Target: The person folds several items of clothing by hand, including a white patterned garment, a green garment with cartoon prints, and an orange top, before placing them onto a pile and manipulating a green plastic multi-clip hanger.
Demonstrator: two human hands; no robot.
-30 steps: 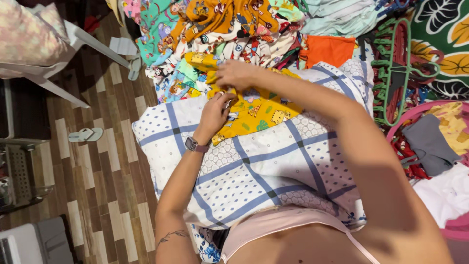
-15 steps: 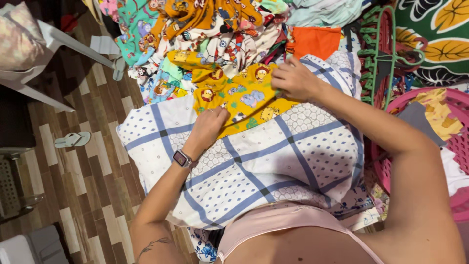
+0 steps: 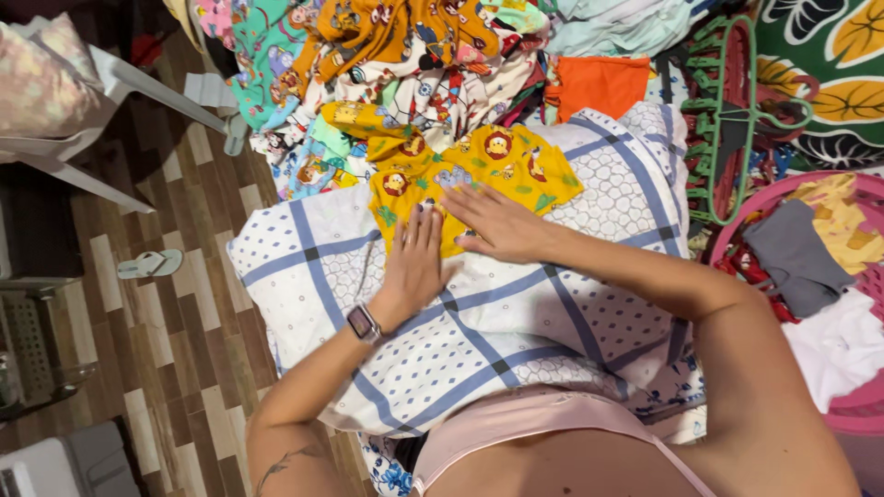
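Note:
A small yellow garment with cartoon animal prints (image 3: 497,161) lies spread on a white pillow with blue grid lines (image 3: 516,313). My left hand (image 3: 416,260) lies flat, palm down, on the garment's lower left edge; a watch sits on that wrist. My right hand (image 3: 493,224) is flat too, fingers spread, pressing the garment's lower middle, right beside the left hand. Neither hand grips anything.
A heap of colourful printed clothes (image 3: 387,55) lies beyond the pillow. Green plastic hangers (image 3: 727,120) sit at the right, beside a pink laundry basket (image 3: 856,405) with grey and white cloth. A white chair leg (image 3: 157,87) and a sandal (image 3: 150,265) are on the wooden floor at left.
The garment has been opened out flat on the pillow. My right hand came down from its upper edge and both hands now press flat on it side by side.

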